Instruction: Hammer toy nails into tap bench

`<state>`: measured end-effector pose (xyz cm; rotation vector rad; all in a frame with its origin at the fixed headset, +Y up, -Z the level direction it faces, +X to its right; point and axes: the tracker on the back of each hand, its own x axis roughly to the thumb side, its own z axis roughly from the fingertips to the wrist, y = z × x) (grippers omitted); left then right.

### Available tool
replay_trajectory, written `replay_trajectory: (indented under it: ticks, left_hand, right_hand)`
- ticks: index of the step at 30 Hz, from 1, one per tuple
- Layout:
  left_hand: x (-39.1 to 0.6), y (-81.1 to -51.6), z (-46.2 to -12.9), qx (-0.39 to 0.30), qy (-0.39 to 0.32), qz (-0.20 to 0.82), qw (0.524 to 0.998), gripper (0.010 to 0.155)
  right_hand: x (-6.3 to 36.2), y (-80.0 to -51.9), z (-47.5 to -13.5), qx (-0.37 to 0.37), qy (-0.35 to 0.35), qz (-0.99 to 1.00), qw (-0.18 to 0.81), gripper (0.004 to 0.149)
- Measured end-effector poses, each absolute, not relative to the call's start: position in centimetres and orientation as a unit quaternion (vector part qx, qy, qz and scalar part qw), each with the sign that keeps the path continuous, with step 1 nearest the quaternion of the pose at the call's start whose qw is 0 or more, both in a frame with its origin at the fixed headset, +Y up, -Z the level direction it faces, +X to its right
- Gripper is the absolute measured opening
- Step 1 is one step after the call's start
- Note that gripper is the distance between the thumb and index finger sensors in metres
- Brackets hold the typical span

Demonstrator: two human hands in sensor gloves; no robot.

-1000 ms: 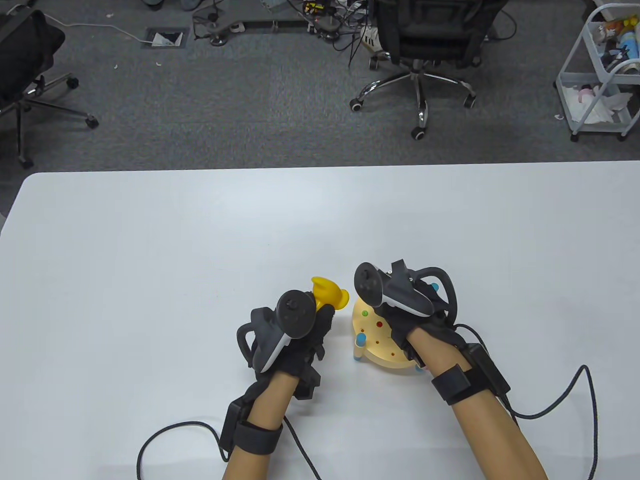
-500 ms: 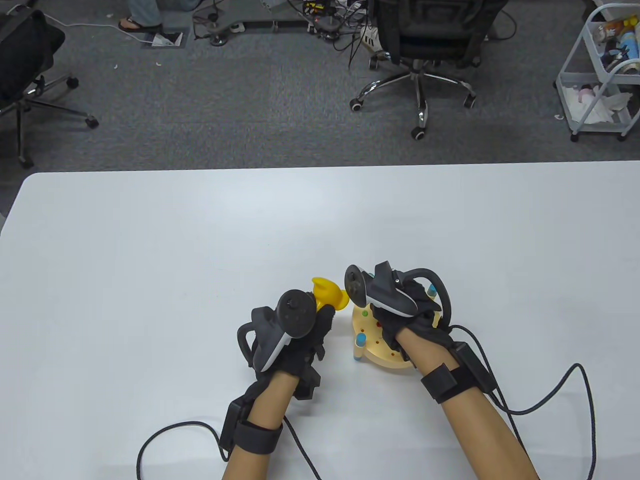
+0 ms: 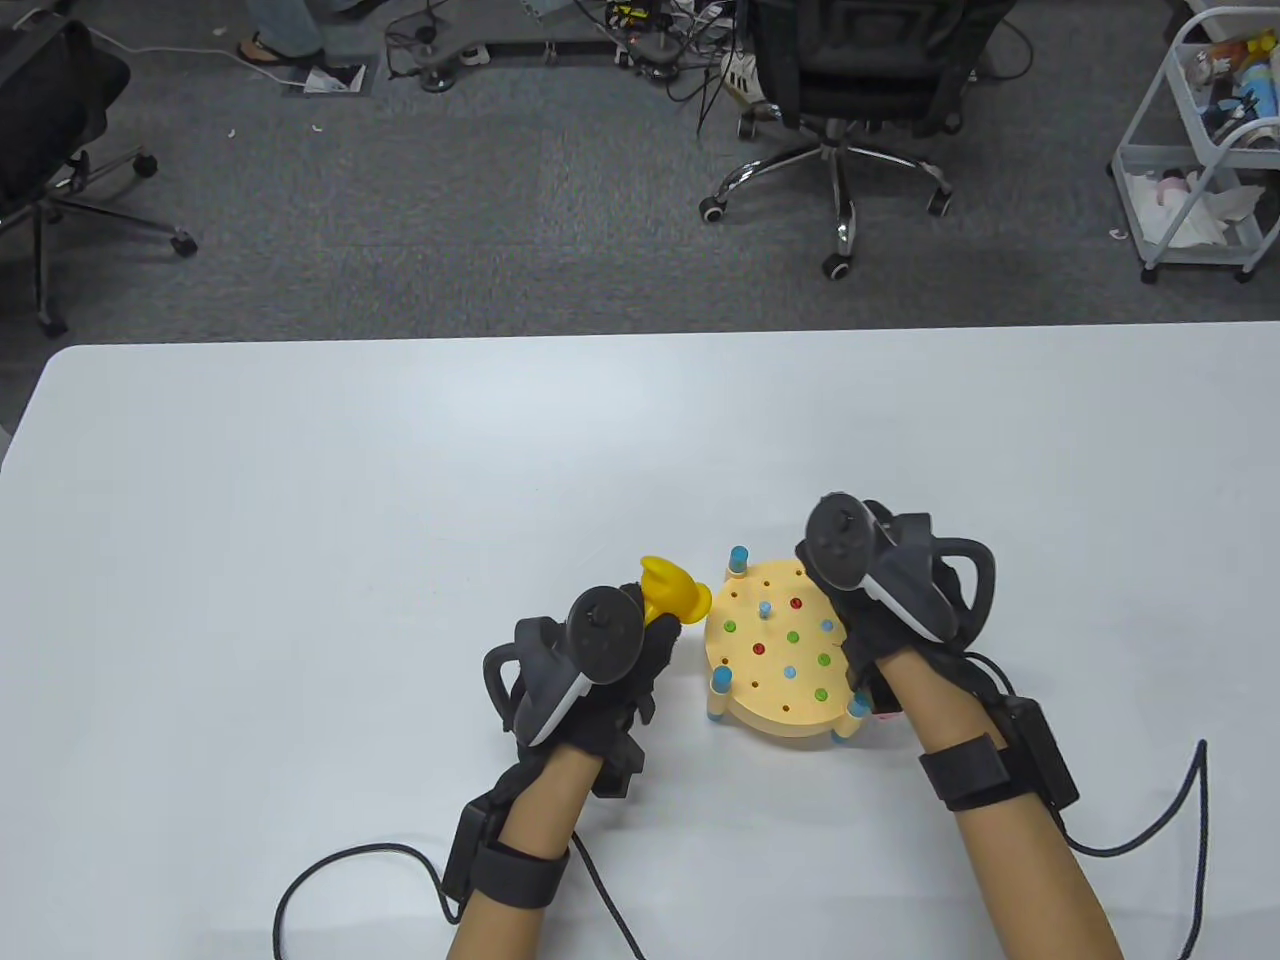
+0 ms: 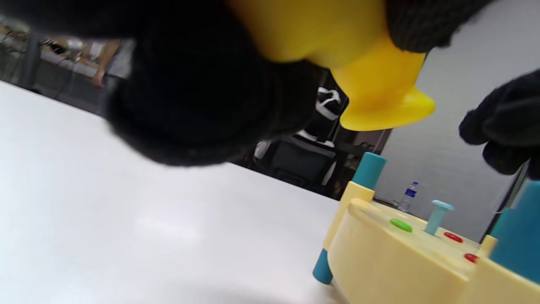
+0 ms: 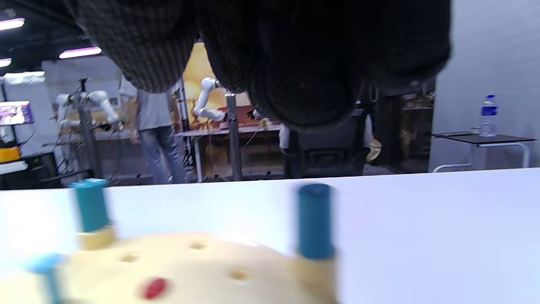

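A round cream tap bench (image 3: 775,700) on blue legs stands on the white table. Green, red and blue toy nails sit flush in its top, and one light blue nail (image 3: 764,608) stands raised near the far middle; it also shows in the left wrist view (image 4: 437,215). My left hand (image 3: 655,640) grips a yellow toy hammer (image 3: 675,592), whose head (image 4: 379,97) hangs just left of the bench. My right hand (image 3: 850,625) hovers over the bench's right edge with fingers (image 5: 303,76) loosely curled and nothing in them.
Glove cables lie on the table near the front edge at left (image 3: 330,870) and right (image 3: 1160,820). Beyond the table's far edge stand an office chair (image 3: 840,90) and a white cart (image 3: 1200,170) on the floor.
My right hand has moved right, off the bench top to its right edge, uncovering the nails and the raised light blue nail. My left hand with the hammer shifted slightly right.
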<state>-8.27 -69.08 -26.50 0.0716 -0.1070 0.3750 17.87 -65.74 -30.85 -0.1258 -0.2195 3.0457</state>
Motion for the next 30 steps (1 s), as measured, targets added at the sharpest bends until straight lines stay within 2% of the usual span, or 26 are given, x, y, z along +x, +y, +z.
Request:
replay_trajectory:
  ticks: [2, 6, 8, 11, 12, 14, 15, 18, 19, 20, 21, 22, 24, 25, 26, 27, 28, 29, 30]
  left_hand:
    - [-7.3, -68.8, -26.3, 0.069, -0.094, 0.167, 0.979, 0.065]
    - [-5.4, -68.2, -26.4, 0.100, -0.121, 0.137, 0.978, 0.064]
    - [-4.2, -68.1, -26.8, 0.092, -0.132, 0.133, 0.978, 0.065]
    - [-2.0, -68.2, -27.5, 0.073, -0.145, 0.099, 0.982, 0.065]
    - [-1.5, -68.4, -27.7, 0.066, -0.148, 0.078, 0.984, 0.064]
    - [-0.2, -68.8, -28.5, -0.032, -0.155, -0.035, 0.987, 0.064]
    - [0.0, -68.1, -28.2, -0.029, -0.153, -0.065, 0.986, 0.064]
    - [0.4, -66.2, -27.5, 0.137, -0.142, -0.065, 0.978, 0.064]
    - [0.9, -66.9, -27.8, 0.121, -0.161, -0.063, 0.977, 0.064]
    - [1.7, -68.4, -28.5, 0.026, -0.197, -0.094, 0.976, 0.064]
    - [1.7, -68.0, -28.5, -0.019, -0.143, -0.164, 0.976, 0.064]
    - [1.6, -67.6, -28.2, 0.035, -0.179, -0.155, 0.971, 0.064]
    - [1.2, -67.0, -27.5, 0.158, -0.178, -0.079, 0.968, 0.064]
    - [1.6, -68.0, -28.0, 0.106, -0.214, -0.049, 0.970, 0.064]
    - [1.7, -69.2, -29.0, -0.002, -0.150, -0.102, 0.983, 0.063]
    - [1.7, -68.4, -29.0, -0.041, -0.166, -0.127, 0.977, 0.063]
    - [1.5, -68.2, -28.9, -0.007, -0.182, -0.119, 0.976, 0.063]
    - [1.3, -67.8, -28.6, 0.073, -0.157, -0.100, 0.980, 0.063]
    - [1.1, -68.3, -28.5, 0.076, -0.175, -0.074, 0.979, 0.063]
  right_hand:
    - [20.2, -68.0, -30.5, -0.057, -0.065, 0.994, 0.062, 0.071]
    - [22.4, -71.5, -30.3, -0.045, -0.050, 0.986, 0.150, 0.074]
    - [22.7, -73.0, -30.3, -0.015, -0.043, 0.976, 0.212, 0.071]
    - [22.9, -74.6, -30.3, -0.021, -0.059, 0.971, 0.231, 0.056]
    - [22.9, -74.8, -30.3, -0.013, -0.061, 0.971, 0.232, 0.055]
    - [23.0, -75.0, -30.3, -0.017, -0.053, 0.966, 0.252, 0.055]
    - [23.0, -75.0, -30.3, -0.018, -0.048, 0.966, 0.254, 0.055]
    - [22.9, -75.1, -30.3, -0.018, -0.055, 0.969, 0.241, 0.055]
    - [22.9, -75.1, -30.3, -0.019, -0.055, 0.968, 0.244, 0.055]
    - [22.9, -75.1, -30.3, -0.020, -0.053, 0.967, 0.247, 0.055]
    - [22.8, -75.1, -30.3, -0.020, -0.052, 0.968, 0.246, 0.055]
    - [22.8, -75.1, -30.3, -0.021, -0.053, 0.968, 0.244, 0.055]
    - [22.8, -75.2, -30.3, -0.020, -0.052, 0.968, 0.243, 0.055]
    - [22.9, -75.2, -30.3, -0.021, -0.054, 0.968, 0.243, 0.055]
    - [22.8, -75.2, -30.3, -0.022, -0.053, 0.968, 0.245, 0.055]
    - [22.8, -75.2, -30.3, -0.023, -0.053, 0.968, 0.244, 0.055]
    - [22.8, -75.2, -30.3, -0.024, -0.054, 0.968, 0.243, 0.055]
    - [22.8, -75.2, -30.3, -0.024, -0.053, 0.969, 0.242, 0.055]
    - [22.8, -75.2, -30.3, -0.022, -0.053, 0.969, 0.241, 0.055]
